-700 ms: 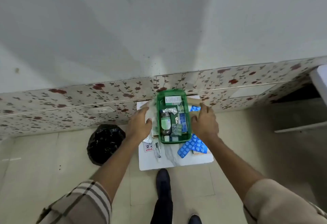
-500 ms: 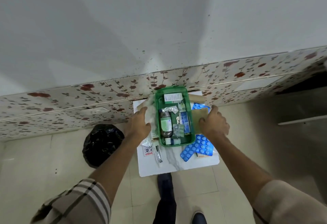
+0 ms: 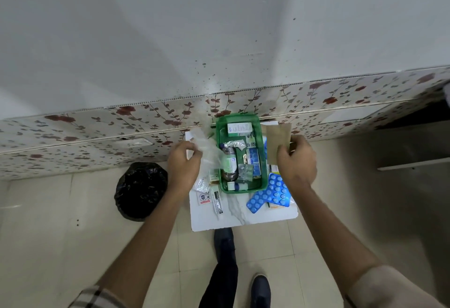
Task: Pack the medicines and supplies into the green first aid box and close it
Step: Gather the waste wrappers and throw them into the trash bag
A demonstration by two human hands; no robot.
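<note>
The open green first aid box (image 3: 263, 183) sits on a small white marble-look table (image 3: 243, 215), holding a bottle (image 3: 230, 161), a white carton (image 3: 239, 128), a blue carton (image 3: 253, 159) and foil strips. My left hand (image 3: 183, 164) is just left of the box, closed on a crumpled clear plastic bag (image 3: 207, 148). My right hand (image 3: 295, 159) is just right of the box, gripping a brown paper packet (image 3: 277, 138) lifted off the table. Blue pill blister strips (image 3: 270, 192) lie on the table below my right hand.
Small sachets and a thin tube (image 3: 216, 201) lie on the table left of the box. A black plastic bag (image 3: 140, 189) sits on the tiled floor to the left. A flower-patterned wall panel (image 3: 97, 127) runs behind the table. My shoes (image 3: 260, 288) stand below it.
Both hands have lifted from the box sides: the left one raised the clear plastic bag, the right one picked up the brown paper packet. The camera moved closer.
</note>
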